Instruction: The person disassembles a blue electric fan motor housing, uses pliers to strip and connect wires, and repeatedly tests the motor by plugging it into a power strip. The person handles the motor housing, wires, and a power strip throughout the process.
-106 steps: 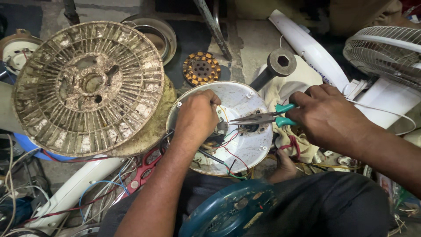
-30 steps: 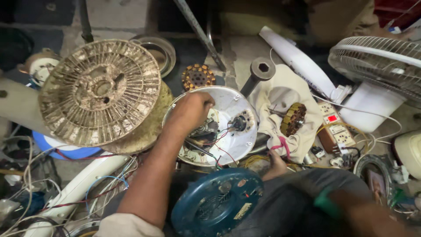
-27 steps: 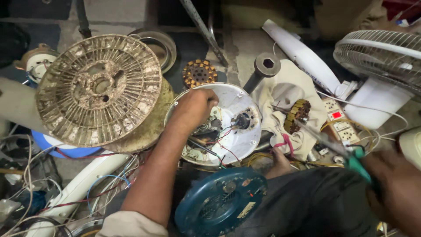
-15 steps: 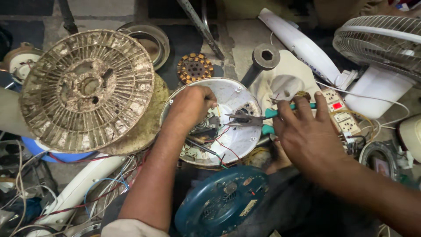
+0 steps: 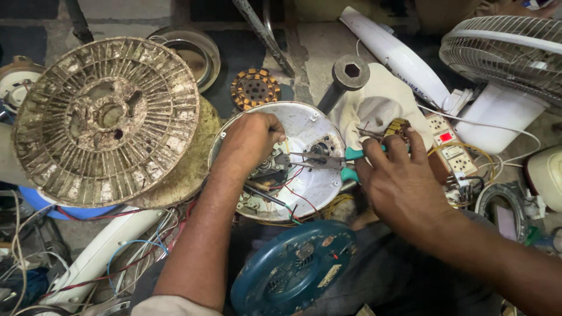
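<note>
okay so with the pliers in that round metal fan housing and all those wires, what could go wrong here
1. The pliers point toward the left hand inside the round white housing; a slip might jab the fingers.
2. The thin red and black wires lie right under the tips and could get nicked.

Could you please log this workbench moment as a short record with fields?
left hand: rests on wiring inside the white round housing
right hand: holds teal-handled pliers, tips at the housing's centre
below: blue motor cover
left: large dirty ribbed disc
behind: copper stator, dark socket tool
right: white fan, power strip
</note>
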